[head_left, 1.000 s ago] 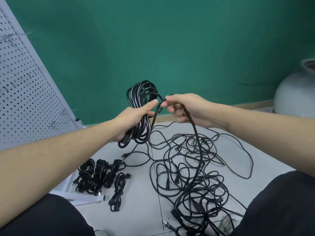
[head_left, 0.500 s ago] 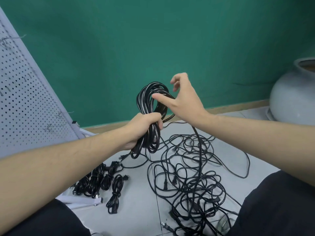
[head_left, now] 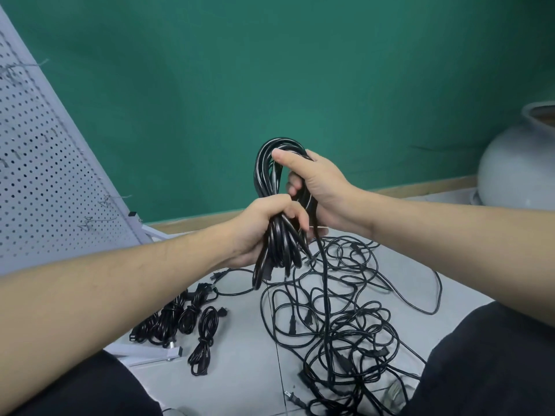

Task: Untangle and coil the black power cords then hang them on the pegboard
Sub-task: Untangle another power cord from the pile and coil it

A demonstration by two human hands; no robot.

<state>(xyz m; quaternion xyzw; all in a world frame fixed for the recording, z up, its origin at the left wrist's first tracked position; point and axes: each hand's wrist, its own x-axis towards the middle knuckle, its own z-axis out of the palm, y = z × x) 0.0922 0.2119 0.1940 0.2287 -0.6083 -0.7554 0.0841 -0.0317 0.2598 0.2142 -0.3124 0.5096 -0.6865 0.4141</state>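
Both my forearms are bare from the frame edges to the wrists; no sleeve, watch, band or ring in sight on either. My left hand and my right hand are ungloved, with short, plain, unpainted nails on the thumbs where they show. Fine hairs on the left forearm. My legs are covered in black cloth trousers of a matte, soft-looking weave, plain, no visible seam, pocket or print; possibly shorts, since the hems fall outside the view.
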